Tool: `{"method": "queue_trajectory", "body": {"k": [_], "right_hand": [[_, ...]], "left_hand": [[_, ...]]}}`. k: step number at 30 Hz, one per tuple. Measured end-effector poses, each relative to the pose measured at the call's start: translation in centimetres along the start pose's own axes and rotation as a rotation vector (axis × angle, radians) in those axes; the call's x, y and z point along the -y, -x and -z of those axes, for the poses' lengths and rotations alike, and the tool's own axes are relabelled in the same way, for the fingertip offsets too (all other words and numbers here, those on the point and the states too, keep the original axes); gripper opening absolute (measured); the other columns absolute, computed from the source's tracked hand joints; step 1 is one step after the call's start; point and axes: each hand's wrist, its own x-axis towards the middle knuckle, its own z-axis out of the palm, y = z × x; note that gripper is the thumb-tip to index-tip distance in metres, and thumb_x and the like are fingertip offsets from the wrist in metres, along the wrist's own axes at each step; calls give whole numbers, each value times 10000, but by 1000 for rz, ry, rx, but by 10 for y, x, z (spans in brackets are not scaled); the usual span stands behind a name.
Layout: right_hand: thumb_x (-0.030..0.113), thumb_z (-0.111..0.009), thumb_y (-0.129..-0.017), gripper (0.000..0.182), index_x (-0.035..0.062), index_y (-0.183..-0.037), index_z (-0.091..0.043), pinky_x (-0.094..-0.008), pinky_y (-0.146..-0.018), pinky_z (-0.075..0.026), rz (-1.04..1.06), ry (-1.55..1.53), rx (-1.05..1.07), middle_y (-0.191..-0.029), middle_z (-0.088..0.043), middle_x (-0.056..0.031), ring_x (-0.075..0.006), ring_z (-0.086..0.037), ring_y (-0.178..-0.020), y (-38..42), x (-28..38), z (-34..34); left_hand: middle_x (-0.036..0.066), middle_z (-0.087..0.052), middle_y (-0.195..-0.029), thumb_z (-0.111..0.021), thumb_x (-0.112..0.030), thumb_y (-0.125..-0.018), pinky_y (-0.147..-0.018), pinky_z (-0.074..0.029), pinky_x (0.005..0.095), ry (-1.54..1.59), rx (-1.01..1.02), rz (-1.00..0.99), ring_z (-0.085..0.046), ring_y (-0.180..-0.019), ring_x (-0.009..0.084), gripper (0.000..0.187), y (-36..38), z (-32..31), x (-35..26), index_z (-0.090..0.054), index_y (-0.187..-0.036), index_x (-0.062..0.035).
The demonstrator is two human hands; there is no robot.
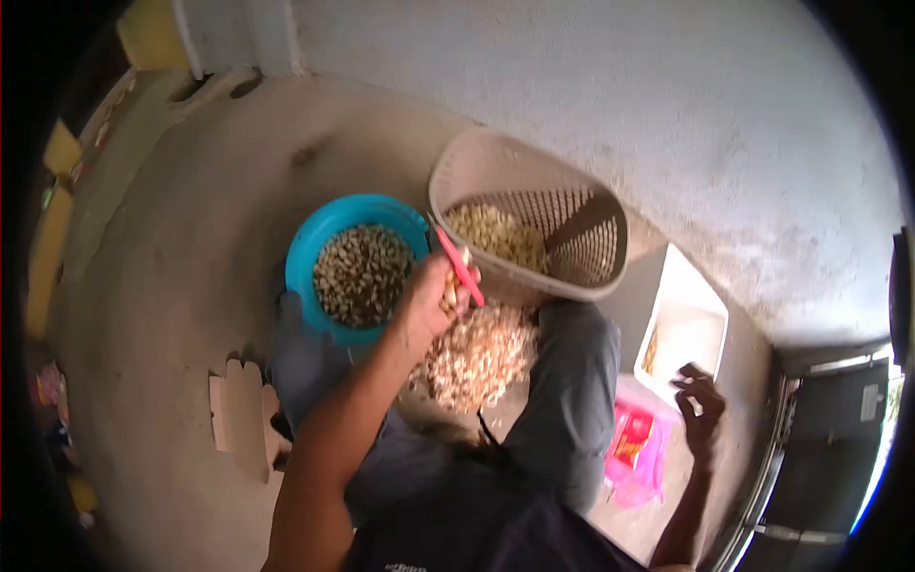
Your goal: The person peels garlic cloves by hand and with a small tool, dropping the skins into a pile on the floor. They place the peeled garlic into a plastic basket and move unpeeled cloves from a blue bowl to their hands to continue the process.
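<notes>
My left hand (438,294) is closed around a slim red tool (460,267), whose exact kind I cannot make out, and several pale nut-like pieces (450,294) show in the same grip. It is over the front rim of a grey-brown plastic basket (529,274) holding pale pieces (496,234). Beneath it, a heap of whitish and brownish bits (481,357) lies on the floor between my legs. My right hand (701,405), fingers curved and apart, hovers by the near corner of a white box (701,310) with a few yellowish pieces (651,353) inside.
A blue basin (297,257) of pale and dark pieces (362,276) stands left of the basket. Flattened cardboard (246,415) lies near my left leg. A pink plastic bag (643,467) with a red packet (629,439) sits below the white box. A grey wall (667,114) rises behind.
</notes>
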Motion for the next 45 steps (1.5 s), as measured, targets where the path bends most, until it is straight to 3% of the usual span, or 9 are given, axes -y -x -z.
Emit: {"method": "queue_trajectory", "body": {"k": [1, 3, 5, 8, 10, 14, 21, 36, 45], "right_hand": [[37, -638, -970, 193, -46, -1127, -714, -381, -858, -579, -23, -134, 102, -1140, -723, -160, -263, -723, -985, 26, -28, -13], [61, -684, -956, 196, -52, -1114, -706, -359, -774, -595, -601, -705, 255, -1093, -724, -165, -250, -727, -945, 87, -57, -38], [95, -699, -954, 225, -29, -1142, -698, -372, -693, -600, -860, -902, 268, -1072, -728, -159, -232, -733, -869, 163, -102, -79], [137, -675, -964, 274, 0, -1202, -675, -375, -672, -600, -1194, -729, 216, -1089, -723, -169, -260, -735, -861, 316, -180, -159], [140, -673, -964, 275, 2, -1201, -675, -374, -668, -599, -1370, -730, 127, -1085, -721, -168, -261, -734, -857, 332, -186, -205], [148, -669, -965, 276, 4, -1200, -675, -374, -662, -596, -1398, -866, 0, -1076, -718, -166, -262, -732, -849, 271, -183, -257], [162, -661, -965, 278, 7, -1196, -675, -372, -651, -592, -1336, -928, -36, -1060, -713, -161, -263, -729, -835, 203, -187, -273], [191, -646, -966, 285, 15, -1189, -675, -370, -628, -583, -1337, -944, -7, -1026, -701, -151, -266, -723, -805, 211, -183, -260], [208, -636, -967, 290, 20, -1185, -675, -368, -613, -577, -1377, -962, -38, -1006, -694, -146, -268, -720, -788, 233, -174, -266]], "left_hand": [[66, -647, -799, -622, -294, -998, -365, -376, 263, 7, 61, -40, -531, -472, 100, 215, -3, 1, 1, -580, -949, -88], [70, -648, -811, -621, -288, -997, -366, -375, 263, -1, 75, -35, -537, -482, 95, 204, -3, -2, -1, -578, -965, -91], [66, -641, -818, -618, -285, -998, -365, -368, 259, -5, 61, -22, -543, -493, 97, 194, -6, 0, 2, -583, -970, -96], [74, -649, -858, -609, -291, -1006, -372, -370, 262, 12, 13, 21, -545, -499, 105, 192, -10, 3, 6, -586, -989, -101], [76, -651, -862, -607, -293, -1009, -378, -379, 264, -3, 1, 28, -545, -500, 107, 191, -9, 1, 6, -587, -994, -104], [80, -666, -861, -608, -298, -1011, -389, -392, 264, -28, -18, 16, -554, -507, 115, 186, -12, 5, 10, -588, -1014, -113], [83, -671, -849, -612, -294, -1005, -387, -395, 270, -75, -69, 53, -554, -490, 126, 179, -18, 9, 19, -590, -1011, -116], [67, -669, -868, -575, -288, -1031, -415, -397, 264, -183, -197, -14, -541, -522, 102, 168, -26, 36, 18, -615, -1021, -125], [74, -678, -883, -579, -311, -1029, -419, -396, 258, -199, -159, 35, -542, -519, 103, 189, -36, 19, 33, -616, -1038, -126]]}}
